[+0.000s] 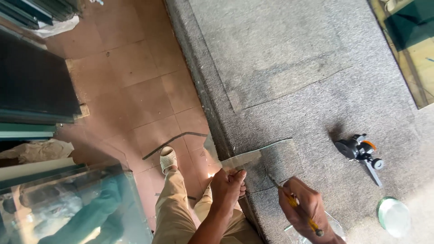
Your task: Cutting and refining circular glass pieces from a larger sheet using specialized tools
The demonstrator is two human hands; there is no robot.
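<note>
We worked at the edge of the carpeted bench (316, 90), where our left hand (227, 187) gripped a glass pane (253, 160) overhanging that edge, steadying it. Our right hand (304, 208), fingers wrapped round a yellow-handled cutter (294, 204), scored it. Farther in on the bench, clear carpet separated a black tool (360, 151) from the pane.

Glass-cutting workshop. Landmark: grey carpeted workbench (316, 81). On it, a clear glass pane (253, 158) overhanging its left edge, a black-and-orange suction tool (360, 151) toward its right, a round glass disc (394, 216) near its right corner. Left of it, tiled floor (135, 81), stacked glass sheets (31, 90), a glass tank (77, 203)
</note>
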